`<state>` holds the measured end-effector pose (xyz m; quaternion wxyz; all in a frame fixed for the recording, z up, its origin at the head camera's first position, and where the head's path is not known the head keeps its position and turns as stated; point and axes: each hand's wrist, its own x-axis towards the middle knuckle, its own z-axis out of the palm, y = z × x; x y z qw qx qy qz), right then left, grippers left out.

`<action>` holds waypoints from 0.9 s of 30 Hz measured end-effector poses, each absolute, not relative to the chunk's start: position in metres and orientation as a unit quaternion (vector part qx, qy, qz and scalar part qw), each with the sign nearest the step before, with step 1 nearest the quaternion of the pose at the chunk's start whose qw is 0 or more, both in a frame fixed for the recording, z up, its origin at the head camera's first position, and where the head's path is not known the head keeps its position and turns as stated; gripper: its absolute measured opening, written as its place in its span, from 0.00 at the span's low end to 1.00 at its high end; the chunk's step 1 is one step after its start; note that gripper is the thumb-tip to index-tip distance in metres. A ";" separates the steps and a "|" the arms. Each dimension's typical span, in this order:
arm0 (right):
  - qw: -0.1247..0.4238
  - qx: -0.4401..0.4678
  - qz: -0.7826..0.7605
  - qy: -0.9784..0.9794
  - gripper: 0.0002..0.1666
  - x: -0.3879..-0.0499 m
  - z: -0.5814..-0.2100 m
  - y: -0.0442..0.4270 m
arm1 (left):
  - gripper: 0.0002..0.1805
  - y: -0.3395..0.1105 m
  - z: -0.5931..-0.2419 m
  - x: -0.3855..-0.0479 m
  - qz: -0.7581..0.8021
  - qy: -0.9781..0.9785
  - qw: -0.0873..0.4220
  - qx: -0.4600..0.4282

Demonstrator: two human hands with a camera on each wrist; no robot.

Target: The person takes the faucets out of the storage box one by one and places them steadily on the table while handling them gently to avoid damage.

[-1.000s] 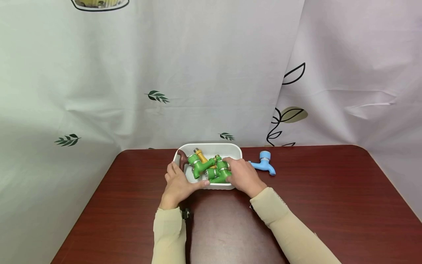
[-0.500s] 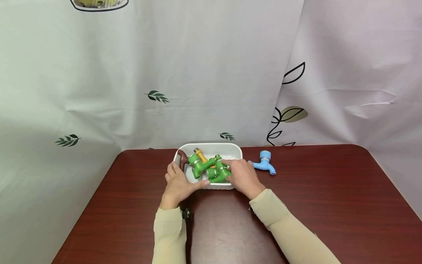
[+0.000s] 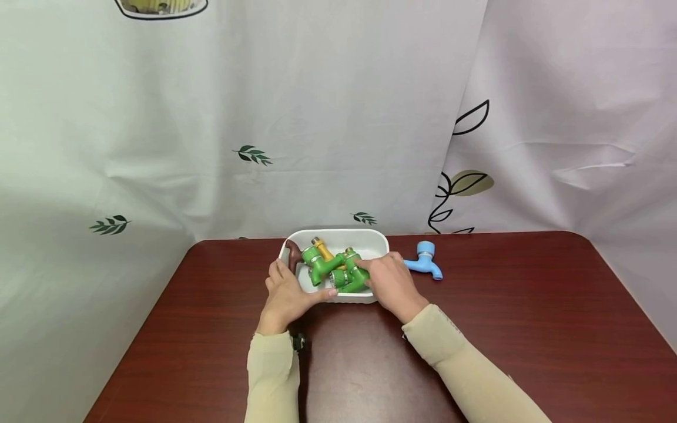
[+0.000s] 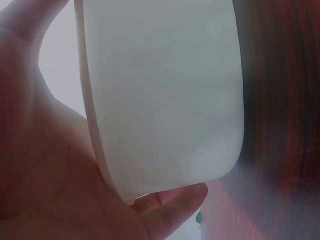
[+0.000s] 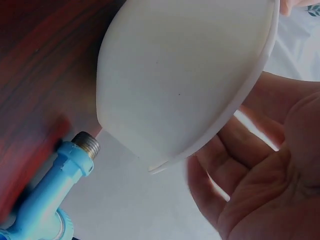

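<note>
"Fingers of our left hand are clamped on the near left corner of the white plastic tray, aren't they?"

"They are: we have the thumb lying along its near rim and the other fingers round the left wall."

"And our right hand?"

"It reaches over the tray's right side. Thumb and forefinger are spread apart at the right-hand green faucet; whether they pinch it, we cannot tell."

"What else do we see in the tray?"

"Left of that faucet lies a second green faucet, over a partly hidden yellow faucet. A brown faucet lies beside the left wall."

"Where does the tray sit?"

"On our dark red wood-grain surface, close to the far edge, left of that edge's middle. Near the same edge, right of the tray, we see a blue faucet; the right wrist view shows its threaded end just beside the tray, apart from it."

"Beyond the far edge?"

"We see pale cloth printed with leaves."
</note>
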<state>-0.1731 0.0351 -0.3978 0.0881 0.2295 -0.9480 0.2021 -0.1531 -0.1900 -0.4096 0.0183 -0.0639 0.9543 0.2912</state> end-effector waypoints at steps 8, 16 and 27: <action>0.082 0.225 0.250 -0.938 0.28 -0.171 -0.394 0.036 | 0.78 -0.190 -0.410 -0.153 0.292 0.954 0.016 -0.062; 0.089 0.223 0.265 -0.934 0.29 -0.169 -0.393 0.040 | 0.78 -0.190 -0.410 -0.153 0.292 0.954 0.018 -0.064; 0.106 0.206 0.297 -0.927 0.28 -0.165 -0.393 0.047 | 0.78 -0.190 -0.409 -0.153 0.298 0.952 0.020 -0.067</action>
